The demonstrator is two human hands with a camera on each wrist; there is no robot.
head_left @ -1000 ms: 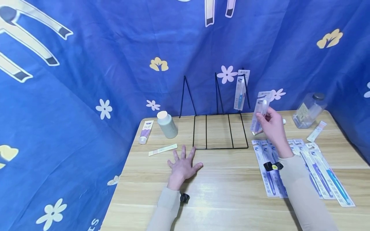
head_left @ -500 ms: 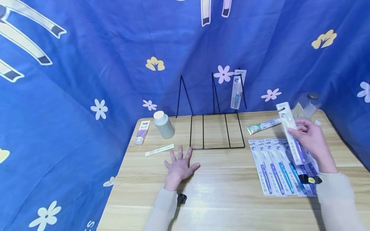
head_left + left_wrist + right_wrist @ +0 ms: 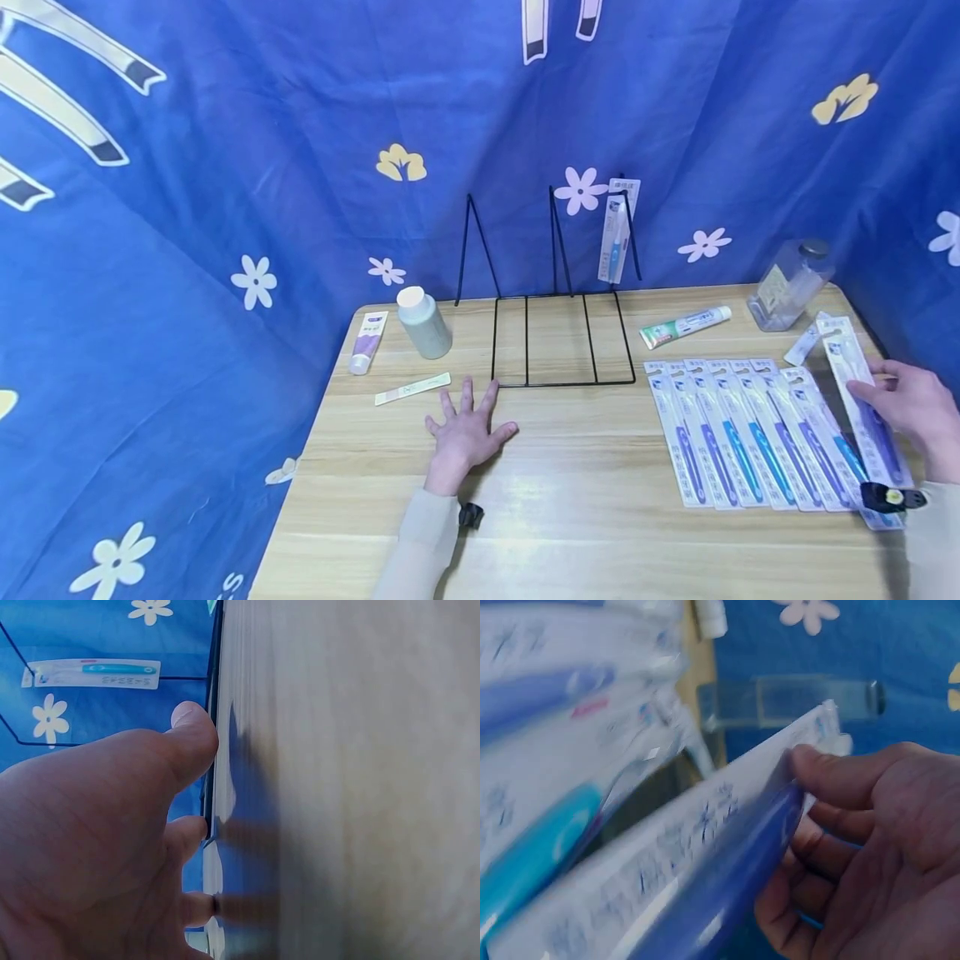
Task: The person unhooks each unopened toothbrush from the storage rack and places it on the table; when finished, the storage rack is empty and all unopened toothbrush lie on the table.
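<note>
My right hand (image 3: pixel 918 408) pinches a packaged purple toothbrush (image 3: pixel 862 400) between thumb and fingers, at the right end of a row of packaged toothbrushes (image 3: pixel 738 437) with purple and blue handles. In the right wrist view the purple handle and white printed card of this toothbrush (image 3: pixel 727 877) lie close, its edge under the thumb. My left hand (image 3: pixel 463 433) rests on the table with fingers spread, its fingertips by the front bar of a black wire rack (image 3: pixel 562 386). One packaged blue toothbrush (image 3: pixel 618 237) hangs on the rack's right prong; the left wrist view shows that toothbrush (image 3: pixel 112 673) too.
Behind the row lie a green-and-white toothpaste tube (image 3: pixel 684 327), a clear bottle with a dark cap (image 3: pixel 787 287) and a small white packet (image 3: pixel 804 343). On the left are a purple-and-white tube (image 3: pixel 367 342), a grey-green bottle (image 3: pixel 426 323) and a thin stick packet (image 3: pixel 412 389).
My right hand has carried the purple toothbrush from beside the rack, over the row, to its right end. The green toothpaste tube has come into full view. My left hand stays put.
</note>
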